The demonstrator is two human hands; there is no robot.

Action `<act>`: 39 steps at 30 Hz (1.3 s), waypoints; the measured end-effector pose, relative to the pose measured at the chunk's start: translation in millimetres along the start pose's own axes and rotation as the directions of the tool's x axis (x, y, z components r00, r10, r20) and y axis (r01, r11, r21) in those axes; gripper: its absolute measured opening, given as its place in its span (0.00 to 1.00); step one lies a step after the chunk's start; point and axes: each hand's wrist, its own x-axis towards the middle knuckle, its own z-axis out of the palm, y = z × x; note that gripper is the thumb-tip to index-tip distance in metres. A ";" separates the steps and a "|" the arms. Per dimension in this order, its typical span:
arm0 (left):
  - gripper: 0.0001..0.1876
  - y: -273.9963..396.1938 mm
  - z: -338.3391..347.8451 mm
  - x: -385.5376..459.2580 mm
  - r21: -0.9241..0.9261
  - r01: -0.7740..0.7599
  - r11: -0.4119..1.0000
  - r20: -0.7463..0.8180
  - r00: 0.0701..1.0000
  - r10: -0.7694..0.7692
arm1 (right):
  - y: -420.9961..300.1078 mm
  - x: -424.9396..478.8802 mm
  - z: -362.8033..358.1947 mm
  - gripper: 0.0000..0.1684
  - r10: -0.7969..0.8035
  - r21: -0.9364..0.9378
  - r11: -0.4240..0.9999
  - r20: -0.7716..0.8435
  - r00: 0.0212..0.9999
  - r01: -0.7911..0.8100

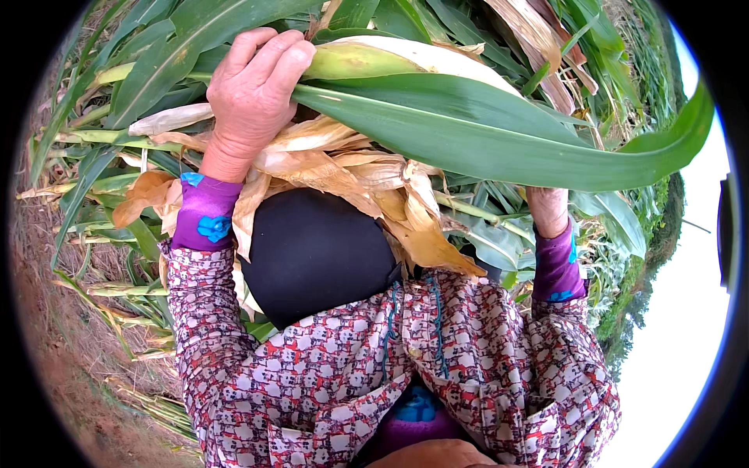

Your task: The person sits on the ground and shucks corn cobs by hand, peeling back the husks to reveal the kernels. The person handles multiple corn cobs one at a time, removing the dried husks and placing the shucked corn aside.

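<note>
My left hand [257, 82] is closed around the stem end of an ear of corn [363, 61] in its pale green and cream husk. A broad green corn leaf [445, 126] runs from beside that hand across to the right. Behind this leaf, most of my right hand [545, 202] is hidden; only its wrist side shows, so its fingers and anything in them cannot be made out. Dry tan husks [327, 175] hang just below the ear, over my dark-clad knee [319, 257].
Cut corn stalks [117, 137] with green leaves lie in a heap beneath and left of my arms. Dry straw and bare soil [76, 327] extend at the left. A withered brown leaf [541, 41] droops at the top right. Standing greenery [638, 275] borders the right side.
</note>
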 end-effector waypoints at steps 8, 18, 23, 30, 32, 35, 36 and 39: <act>0.33 -2.8 2.2 -35.6 -0.424 0.444 0.789 0.747 0.664 0.028 | -20.5 -38.2 77.9 0.20 -0.153 0.080 0.988 0.339 0.928 0.134; 0.10 -28.2 14.5 -14.1 -0.608 0.758 0.236 0.766 0.638 -0.074 | 2.8 22.2 26.1 0.16 0.244 0.415 0.788 0.468 0.850 -0.455; 0.27 -18.4 34.7 -25.0 -0.549 0.416 0.725 0.651 0.757 0.059 | -9.5 17.4 85.3 0.28 0.207 0.296 0.874 0.489 0.847 -0.385; 0.33 -14.9 37.9 -25.3 -0.366 0.594 0.717 0.790 0.606 -0.099 | -20.2 64.9 27.8 0.21 0.225 0.622 0.667 0.357 0.907 -0.410; 0.35 -13.5 41.5 -26.3 -0.318 0.598 0.736 0.816 0.567 -0.109 | -21.5 80.0 15.4 0.20 0.217 0.634 0.656 0.362 0.907 -0.410; 0.38 -7.6 42.7 -28.5 -0.253 0.607 0.753 0.836 0.529 -0.146 | -35.1 113.7 2.1 0.17 0.086 0.710 0.660 0.251 0.964 -0.243; 0.38 -8.4 43.8 -34.1 -0.238 0.615 0.752 0.829 0.532 -0.172 | -41.2 130.8 -0.5 0.16 0.031 0.711 0.671 0.259 0.965 -0.212; 0.46 -9.3 45.1 -35.3 -0.201 0.637 0.744 0.816 0.529 -0.232 | -46.0 177.2 -4.5 0.13 -0.082 0.731 0.661 0.296 0.952 -0.171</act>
